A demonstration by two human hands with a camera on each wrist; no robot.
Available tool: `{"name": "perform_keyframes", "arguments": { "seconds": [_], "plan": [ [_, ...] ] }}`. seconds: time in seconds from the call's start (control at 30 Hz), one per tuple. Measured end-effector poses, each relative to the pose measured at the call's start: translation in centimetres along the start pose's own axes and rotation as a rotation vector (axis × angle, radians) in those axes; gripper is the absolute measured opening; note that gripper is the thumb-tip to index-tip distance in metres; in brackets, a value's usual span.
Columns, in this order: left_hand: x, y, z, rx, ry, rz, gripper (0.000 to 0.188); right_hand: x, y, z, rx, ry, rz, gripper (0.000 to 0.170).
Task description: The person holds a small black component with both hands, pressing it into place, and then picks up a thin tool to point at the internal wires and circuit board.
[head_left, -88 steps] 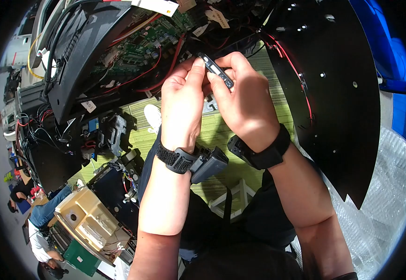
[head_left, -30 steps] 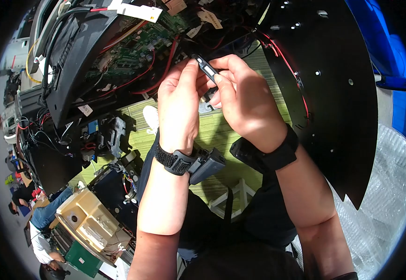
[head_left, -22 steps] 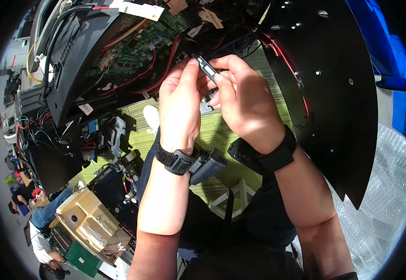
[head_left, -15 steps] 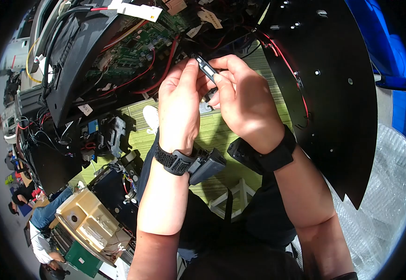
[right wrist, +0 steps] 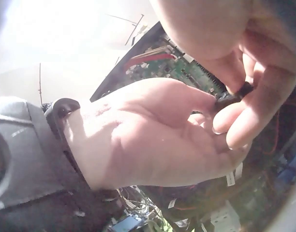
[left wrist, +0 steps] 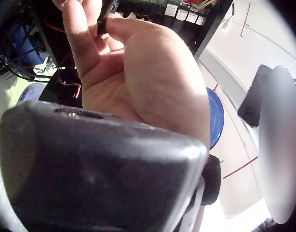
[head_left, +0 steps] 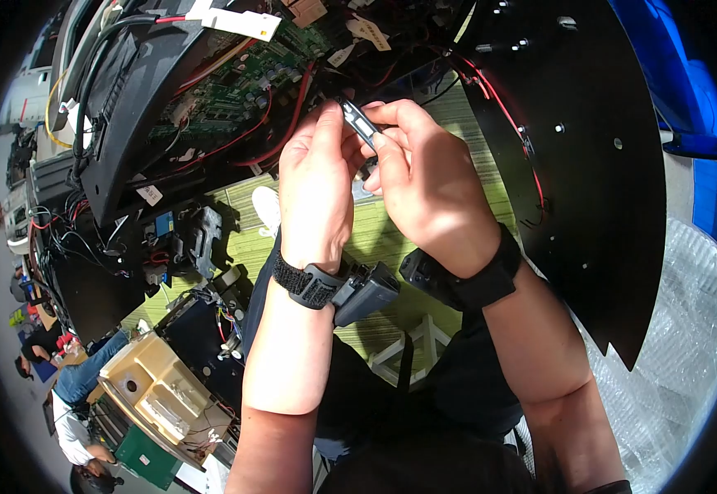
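Note:
In the head view a small black bar-shaped part (head_left: 361,122) with a pale, shiny inset strip is held between both hands, slanting down to the right. My left hand (head_left: 319,185) pinches its upper end between thumb and fingers. The right hand (head_left: 436,185) grips the lower end, thumb on top. In the right wrist view the dark part (right wrist: 229,100) shows between the fingertips, mostly covered by them. An opened black machine housing (head_left: 132,123) with a green circuit board (head_left: 235,95) lies just beyond the hands.
A large black panel (head_left: 589,181) with a red-and-black cable stands at the right, bubble wrap (head_left: 671,305) beside it. Loose wires hang near the housing. At lower left are a beige tray (head_left: 148,383) and a person (head_left: 74,428). A white-legged stool (head_left: 428,342) shows between the knees.
The bar-shaped part has shifted slightly up and left in the head view and turned a little, with its pale strip at a different angle. Both hands keep hold of it.

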State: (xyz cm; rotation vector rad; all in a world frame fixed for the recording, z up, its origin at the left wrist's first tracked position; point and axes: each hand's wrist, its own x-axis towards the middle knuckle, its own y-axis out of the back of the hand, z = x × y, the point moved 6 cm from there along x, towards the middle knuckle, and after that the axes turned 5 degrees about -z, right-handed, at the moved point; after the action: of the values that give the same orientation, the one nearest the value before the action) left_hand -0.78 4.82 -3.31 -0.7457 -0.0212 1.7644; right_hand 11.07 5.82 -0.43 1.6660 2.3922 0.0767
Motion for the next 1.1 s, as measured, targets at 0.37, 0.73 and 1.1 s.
{"name": "perform_keyframes", "arguments": {
  "seconds": [0.37, 0.73, 1.1],
  "plan": [
    [0.2, 0.1, -0.1, 0.033, 0.02, -0.034, 0.021, 0.0, 0.0, 0.2, -0.003, -0.021, -0.014, 0.025],
    [-1.5, 1.4, 0.6, 0.233, -0.116, 0.34, 0.023, 0.2, 0.2, 0.1, -0.025, -0.02, -0.001, 0.024],
    [-18.5, -0.6, 16.5, 0.216, -0.875, -0.702, 0.027, 0.0, 0.6, 0.3, -0.065, 0.046, 0.033, 0.022]
  ]
}}
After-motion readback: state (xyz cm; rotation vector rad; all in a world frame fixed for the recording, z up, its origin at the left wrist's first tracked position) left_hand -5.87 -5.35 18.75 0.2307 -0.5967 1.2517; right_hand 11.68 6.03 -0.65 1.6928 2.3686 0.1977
